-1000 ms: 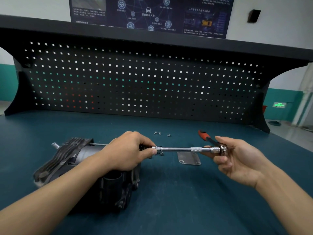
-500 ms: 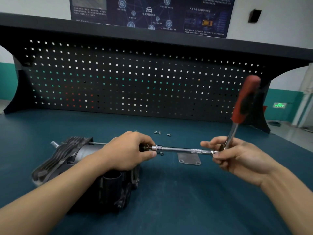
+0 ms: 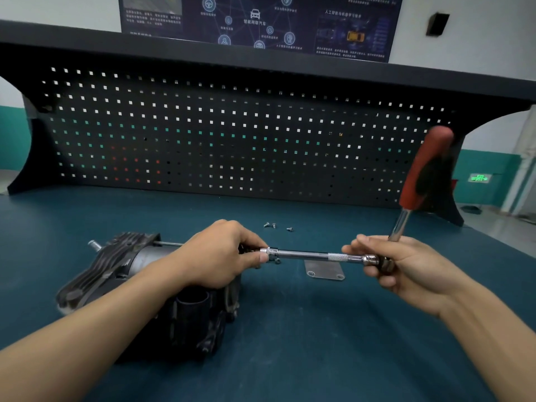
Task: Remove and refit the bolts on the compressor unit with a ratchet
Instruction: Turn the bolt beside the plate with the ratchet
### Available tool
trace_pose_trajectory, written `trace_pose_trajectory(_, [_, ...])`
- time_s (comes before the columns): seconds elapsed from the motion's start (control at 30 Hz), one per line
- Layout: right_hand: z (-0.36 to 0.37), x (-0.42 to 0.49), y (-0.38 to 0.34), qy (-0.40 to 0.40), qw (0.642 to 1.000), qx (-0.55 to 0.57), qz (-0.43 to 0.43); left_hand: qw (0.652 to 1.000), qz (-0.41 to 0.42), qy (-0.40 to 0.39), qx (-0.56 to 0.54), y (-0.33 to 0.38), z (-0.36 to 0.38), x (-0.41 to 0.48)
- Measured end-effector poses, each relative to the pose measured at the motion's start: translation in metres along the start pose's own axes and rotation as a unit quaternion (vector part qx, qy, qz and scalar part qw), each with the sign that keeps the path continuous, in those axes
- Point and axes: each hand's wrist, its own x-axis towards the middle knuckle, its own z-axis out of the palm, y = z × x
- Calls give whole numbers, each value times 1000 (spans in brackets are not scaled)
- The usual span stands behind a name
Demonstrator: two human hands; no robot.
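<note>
Looking down through the head view: steadying the socket end of a long chrome extension bar (image 3: 307, 254) with the left hand (image 3: 220, 256), thumb and fingers curled round it, right against the dark ribbed cast-metal compressor unit (image 3: 116, 265) lying on the teal bench top (image 3: 290, 358), left of centre. Gripping the head of a red-and-black-handled ratchet (image 3: 423, 172) with the right hand (image 3: 412, 268), fingers wrapped round it, with the handle standing up and tilted right.

Probably working on a bolt hidden behind the left hand. Risky from here:
- cocking the long bar off-axis, so slipping the socket off the bolt head or rounding it
- cross-threading, if refitting
- rolling the apparently unclamped unit under torque
- sweeping loose fasteners away with a forearm

Counted:
- one compressor unit, one ratchet, one extension bar, two hands
- three small silver bolts (image 3: 274, 225) clustered near the black pegboard (image 3: 232, 140), well apart from the unit
- one more small fastener (image 3: 278, 261) just under the bar
- one flat grey metal plate (image 3: 324, 269), with two holes showing
</note>
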Motion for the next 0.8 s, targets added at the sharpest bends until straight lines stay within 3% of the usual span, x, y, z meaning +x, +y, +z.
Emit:
trace_pose_trajectory(0.3, [5, 5, 3, 37, 994, 52, 84, 1000, -3, 7, -7, -1, 1, -2])
trace_pose_trajectory(0.5, [4, 6, 3, 21, 989, 82, 124, 1000, -2, 10, -7, -1, 1, -3])
trace_pose_trajectory(0.8, [-1, 5, -2, 2, 982, 156, 104, 1000, -6, 16, -11, 1, 1, -4])
